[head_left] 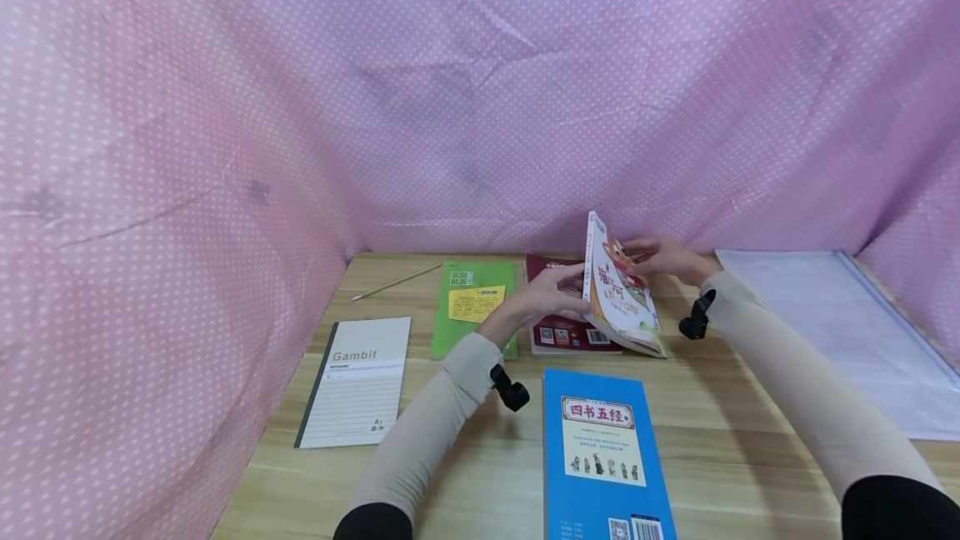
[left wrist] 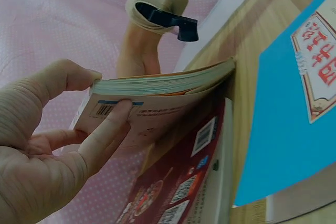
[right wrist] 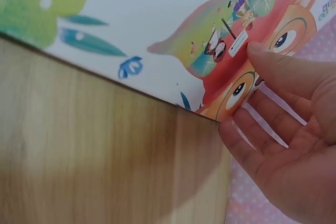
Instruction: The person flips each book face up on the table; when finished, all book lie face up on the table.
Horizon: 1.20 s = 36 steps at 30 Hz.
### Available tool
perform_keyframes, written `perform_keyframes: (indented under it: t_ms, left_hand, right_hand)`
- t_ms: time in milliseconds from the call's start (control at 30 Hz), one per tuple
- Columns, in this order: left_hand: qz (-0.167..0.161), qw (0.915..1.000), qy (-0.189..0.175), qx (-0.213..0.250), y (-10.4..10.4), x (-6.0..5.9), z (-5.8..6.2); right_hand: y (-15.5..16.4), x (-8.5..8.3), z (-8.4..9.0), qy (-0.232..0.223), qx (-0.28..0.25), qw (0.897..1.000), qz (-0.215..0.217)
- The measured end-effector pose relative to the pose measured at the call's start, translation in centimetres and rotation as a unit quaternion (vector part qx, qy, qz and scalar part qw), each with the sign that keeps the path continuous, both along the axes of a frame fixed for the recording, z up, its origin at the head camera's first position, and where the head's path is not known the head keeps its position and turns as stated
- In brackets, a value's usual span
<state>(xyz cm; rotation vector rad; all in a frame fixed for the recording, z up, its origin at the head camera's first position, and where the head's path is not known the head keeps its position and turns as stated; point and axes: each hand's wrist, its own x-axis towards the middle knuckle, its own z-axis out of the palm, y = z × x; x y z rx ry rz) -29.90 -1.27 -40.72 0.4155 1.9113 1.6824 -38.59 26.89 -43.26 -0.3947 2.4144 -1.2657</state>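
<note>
Standing tilted on its lower edge, the picture book [head_left: 621, 290] is held between both hands at the far middle of the bench [head_left: 720, 432], its bottom resting against the dark red book [head_left: 564, 332] that lies flat beneath it. The left hand [head_left: 542, 300] takes the book from the left side: in the left wrist view its thumb [left wrist: 107, 129] presses the back cover beside the barcode while the other fingers curl over the page edges, so the hand pinches the book [left wrist: 168, 103]. The right hand [head_left: 663, 257] is at the book's far upper corner; in the right wrist view its thumb [right wrist: 278, 72] lies on the cartoon cover [right wrist: 173, 40] and the fingers reach behind the corner, gripping it lightly.

Just in front of the pair, nearer the person, lies a blue book [head_left: 603, 448] with a cream title panel. Left of the red book lies a green booklet [head_left: 476, 307], further left a Gambit notebook [head_left: 356, 382], and a pencil [head_left: 396, 282] near the back. A clear plastic folder [head_left: 840, 332] lies at the right, well apart from the hands. Pink dotted cloth [head_left: 300, 107] surrounds the bench.
</note>
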Motion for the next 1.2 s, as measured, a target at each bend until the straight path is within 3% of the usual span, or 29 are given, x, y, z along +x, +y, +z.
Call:
perform_keyframes:
  t_ms: [433,867,1200]
  left_hand:
    - [0.012,0.9989,-0.035,-0.028,1.0,0.4,-1.2]
    - [0.004,0.9982,-0.001,-0.06,2.3,0.9,-2.2]
    - [0.02,0.9964,0.011,-0.082,3.7,0.9,-3.1]
  right_hand:
    - [1.9,0.2,-0.4,0.015,0.064,0.998,-0.009]
    - [3.7,0.5,-0.6,0.019,0.133,0.99,-0.044]
    - [5.0,0.3,-1.0,0.034,0.132,0.99,-0.039]
